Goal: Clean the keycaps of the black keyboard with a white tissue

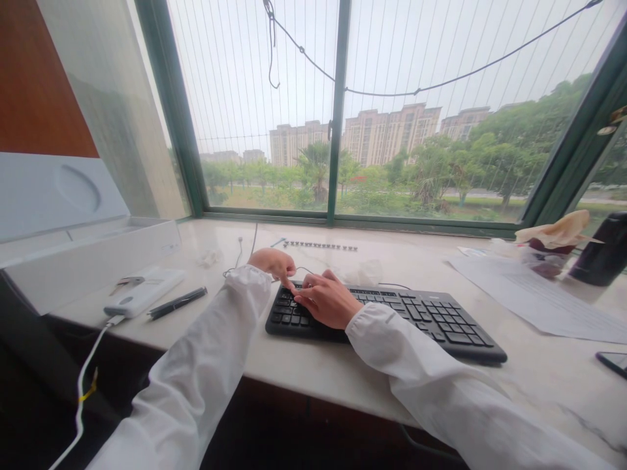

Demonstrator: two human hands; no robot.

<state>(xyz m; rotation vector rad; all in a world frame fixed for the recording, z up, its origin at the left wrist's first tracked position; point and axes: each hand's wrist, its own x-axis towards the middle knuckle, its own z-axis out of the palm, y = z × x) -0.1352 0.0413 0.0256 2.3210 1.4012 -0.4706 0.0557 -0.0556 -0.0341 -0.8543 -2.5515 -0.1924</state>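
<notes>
A black keyboard [455, 320] lies on the pale marble-look counter, a little slanted. Over its upper left corner, my left hand [274, 262] has most fingers curled, and its index finger points down to the keys. My right hand [330, 300] rests across the left part of the keyboard, fingers bent, with thumb and index finger meeting near the left fingertip. Anything small between the fingertips is hidden. Behind the keyboard a row of small dark pieces [321, 246], like keycaps, is lined up, with a thin blue stick [279, 241] at its left end.
To the left are a black pen [177, 303], a white power bank [147, 292] with a cable and an open white box [98, 254]. Printed paper [533, 294], a dark bottle [600, 251] and a phone [614, 363] lie right. Crumpled clear plastic [367, 271] sits behind the keyboard.
</notes>
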